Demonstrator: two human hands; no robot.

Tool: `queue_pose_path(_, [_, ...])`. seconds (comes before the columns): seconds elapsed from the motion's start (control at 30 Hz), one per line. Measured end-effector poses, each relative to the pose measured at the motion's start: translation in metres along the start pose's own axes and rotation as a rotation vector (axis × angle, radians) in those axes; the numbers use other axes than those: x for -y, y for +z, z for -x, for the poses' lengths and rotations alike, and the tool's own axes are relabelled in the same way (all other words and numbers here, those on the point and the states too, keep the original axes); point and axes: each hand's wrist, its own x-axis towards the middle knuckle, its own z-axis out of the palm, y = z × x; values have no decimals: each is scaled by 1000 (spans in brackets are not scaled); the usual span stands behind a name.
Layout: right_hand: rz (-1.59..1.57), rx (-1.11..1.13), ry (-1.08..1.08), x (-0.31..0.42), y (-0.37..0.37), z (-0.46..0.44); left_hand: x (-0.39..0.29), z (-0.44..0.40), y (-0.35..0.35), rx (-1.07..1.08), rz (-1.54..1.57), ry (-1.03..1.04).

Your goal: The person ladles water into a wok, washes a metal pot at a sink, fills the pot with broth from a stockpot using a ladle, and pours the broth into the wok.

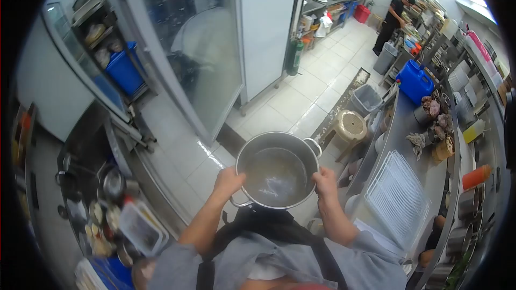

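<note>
A large metal pot point(260, 149) with two loop handles is held in front of my body, with cloudy liquid point(277, 180) inside it. My left hand point(229, 182) is closed on the pot's left side, its thumb at the rim just above the lower-left handle. On the opposite side my right hand point(325, 183) grips the rim, below the upper-right handle. The fingers of both hands are partly hidden behind the pot. The pot hangs clear of any surface, over the tiled floor.
A stool point(350, 124) and a grey bin point(366, 99) stand ahead right. A steel counter on the right bears a white wire rack point(398, 198) and a blue jerrycan point(415, 81). To the left are a glass door point(201, 48) and crowded cookware. Another person point(392, 19) works farther back.
</note>
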Motion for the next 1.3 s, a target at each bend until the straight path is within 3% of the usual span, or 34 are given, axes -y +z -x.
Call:
queue_pose_path(0.17, [-88,21,-14,20,9,-77,-36,-69,-3,-1,40,18])
queue_pose_path(0.47, [-153,-150,-46,58,23,-208,-86,-239,-17,66,-116,166])
queue_pose_path(0.7, [-206,-331,5,100,13,-294,-183,-369,-14,215,-133,282])
queue_pose_path(0.93, [-331,-413,4,129,-29,-407,-271,-490,37,338,-201,269])
queue_pose_path(1.1, [-293,-442,59,171,-75,-491,-332,-569,85,350,-212,313])
queue_pose_path(1.3, [-292,-401,-23,223,-131,-610,-418,-675,130,307,-170,332])
